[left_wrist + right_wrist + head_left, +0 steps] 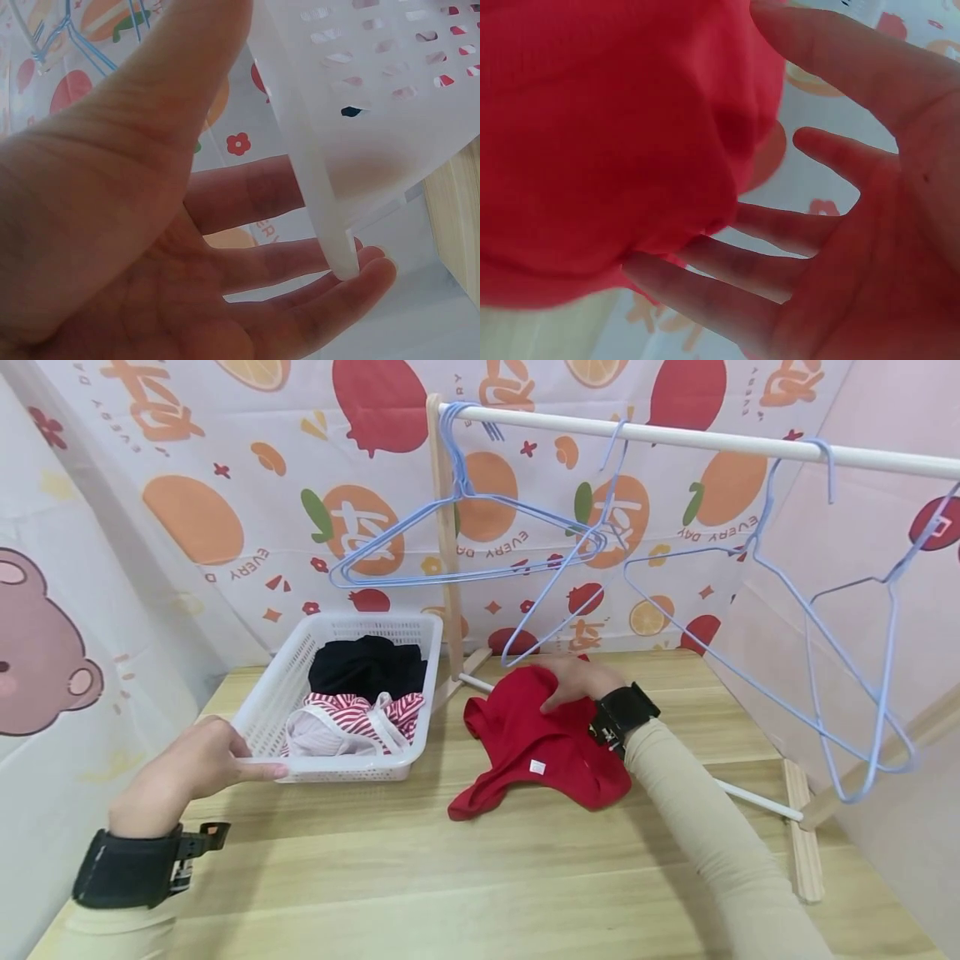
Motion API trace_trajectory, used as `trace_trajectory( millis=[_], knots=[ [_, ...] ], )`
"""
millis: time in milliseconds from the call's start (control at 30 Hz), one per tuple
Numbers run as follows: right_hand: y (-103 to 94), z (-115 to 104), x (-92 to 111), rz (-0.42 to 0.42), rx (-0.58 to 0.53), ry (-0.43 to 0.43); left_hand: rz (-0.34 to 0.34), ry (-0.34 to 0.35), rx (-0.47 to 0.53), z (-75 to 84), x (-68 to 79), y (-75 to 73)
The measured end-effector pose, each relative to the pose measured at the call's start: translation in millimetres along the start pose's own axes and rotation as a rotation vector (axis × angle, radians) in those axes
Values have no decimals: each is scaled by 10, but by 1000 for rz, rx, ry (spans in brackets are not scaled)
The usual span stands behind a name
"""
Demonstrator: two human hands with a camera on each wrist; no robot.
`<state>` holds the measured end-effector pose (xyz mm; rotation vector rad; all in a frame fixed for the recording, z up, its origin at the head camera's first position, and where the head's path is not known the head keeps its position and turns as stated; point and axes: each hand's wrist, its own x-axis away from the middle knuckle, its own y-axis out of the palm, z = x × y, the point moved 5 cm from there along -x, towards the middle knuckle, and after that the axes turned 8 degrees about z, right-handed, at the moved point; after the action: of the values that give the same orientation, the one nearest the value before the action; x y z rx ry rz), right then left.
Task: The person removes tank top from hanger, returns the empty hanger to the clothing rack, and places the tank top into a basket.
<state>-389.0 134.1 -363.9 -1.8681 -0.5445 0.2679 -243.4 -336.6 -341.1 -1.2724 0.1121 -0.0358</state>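
Observation:
My left hand (183,768) grips the near left corner of a white plastic basket (352,764), thumb along the rim. In the left wrist view its fingers (247,187) reach round the rim of the basket wall. A black cloth (367,667) and a red-and-white striped garment (360,722) lie in the basket. To its right, a red garment (517,735) with a small white label lies crumpled on the table. My right hand (581,681) rests on its upper right part. The right wrist view shows spread, nearly straight fingers (705,289) touching the red cloth.
A rack's white rail (697,439) crosses above the table on wooden posts (447,543). Several blue wire hangers (468,497) hang from it, with some at the right (795,585) near my right forearm. A printed curtain (285,527) stands behind the wooden table (420,885).

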Motion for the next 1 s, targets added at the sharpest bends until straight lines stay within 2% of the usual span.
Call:
trace_trajectory(
  millis=[233,433,667,1000],
  knots=[
    [192,21,-87,-40,19,-5,18,19,-5,8,10,23],
    [207,-20,-92,-39,52,26,-2,-13,0,-13,30,3],
    [263,-17,-99,-88,116,82,-16,-29,0,-3,24,-21],
    [300,2,-124,-81,155,74,4,0,-6,26,5,-16]
  ],
)
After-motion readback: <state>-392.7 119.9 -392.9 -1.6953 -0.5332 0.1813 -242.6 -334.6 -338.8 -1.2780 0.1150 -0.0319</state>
